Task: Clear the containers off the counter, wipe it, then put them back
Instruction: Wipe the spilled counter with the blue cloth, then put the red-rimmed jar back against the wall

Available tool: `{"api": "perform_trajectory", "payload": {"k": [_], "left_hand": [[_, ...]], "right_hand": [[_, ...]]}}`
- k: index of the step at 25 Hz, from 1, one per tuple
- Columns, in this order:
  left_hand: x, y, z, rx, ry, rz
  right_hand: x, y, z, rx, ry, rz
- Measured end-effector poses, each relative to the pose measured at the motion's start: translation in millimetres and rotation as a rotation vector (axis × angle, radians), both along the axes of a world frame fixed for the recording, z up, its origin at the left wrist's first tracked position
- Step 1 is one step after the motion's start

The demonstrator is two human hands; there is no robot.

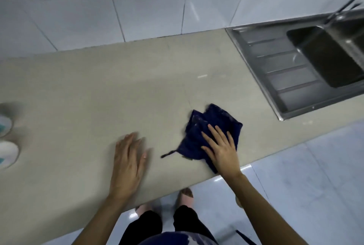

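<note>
Right hand (pixel 220 146) flat, fingers spread, pressing navy cloth (pixel 212 126) at 5 o'clock on counter (pixel 98 87); left hand (pixel 128 162) open, flat at 6 o'clock

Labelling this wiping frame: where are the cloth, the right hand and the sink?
cloth (pixel 212 124): head view, bare upper fold.
right hand (pixel 221 147): head view, back of hand.
sink (pixel 275 61): head view, ribbed drainboard.

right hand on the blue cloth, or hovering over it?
Touching. The head view shows the right hand flat on the dark blue cloth, fingers spread and pressing it onto the counter, with no gap visible.
</note>
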State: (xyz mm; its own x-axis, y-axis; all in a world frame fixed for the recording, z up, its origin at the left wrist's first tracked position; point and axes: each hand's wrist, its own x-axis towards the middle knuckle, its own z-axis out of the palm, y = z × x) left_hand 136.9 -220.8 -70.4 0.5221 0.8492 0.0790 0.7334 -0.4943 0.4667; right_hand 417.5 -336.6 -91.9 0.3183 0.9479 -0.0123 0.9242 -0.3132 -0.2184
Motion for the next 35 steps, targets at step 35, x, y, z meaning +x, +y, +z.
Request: {"api": "perform_trajectory", "payload": {"k": [35], "left_hand": [[-220, 20, -36, -0.074, -0.101, 0.77]], "right_hand": [[-440, 262, 61, 0.126, 0.61, 0.659]]}}
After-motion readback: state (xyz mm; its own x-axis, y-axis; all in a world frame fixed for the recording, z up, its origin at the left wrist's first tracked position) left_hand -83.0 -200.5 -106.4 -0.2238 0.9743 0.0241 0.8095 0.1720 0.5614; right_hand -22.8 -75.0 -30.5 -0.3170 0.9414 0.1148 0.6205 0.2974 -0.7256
